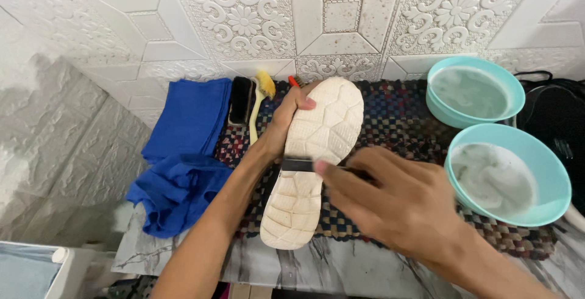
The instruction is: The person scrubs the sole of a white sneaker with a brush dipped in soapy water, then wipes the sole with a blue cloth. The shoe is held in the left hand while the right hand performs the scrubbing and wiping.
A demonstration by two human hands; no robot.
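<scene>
While gripped sole-up by left fingers (297, 105), shoe (314, 159) toe-away; right fingers (341, 168) around brush (297, 165).

The right hand (402, 204) covers most of the small dark brush (297, 165) it holds against the shoe sole (314, 153), so the handle cannot be made out. The shoe's upper faces away (only the sole shows). A black item (557, 128) behind the bowls is cut off by the right edge.

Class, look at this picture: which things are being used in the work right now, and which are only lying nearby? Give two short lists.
In use:
shoe, sole up, held by the left hand
small dark brush, pressed on the sole by the right hand

Lying nearby:
blue cloths
black brush
yellow brush
two teal bowls of cloudy water
woven mat
</scene>
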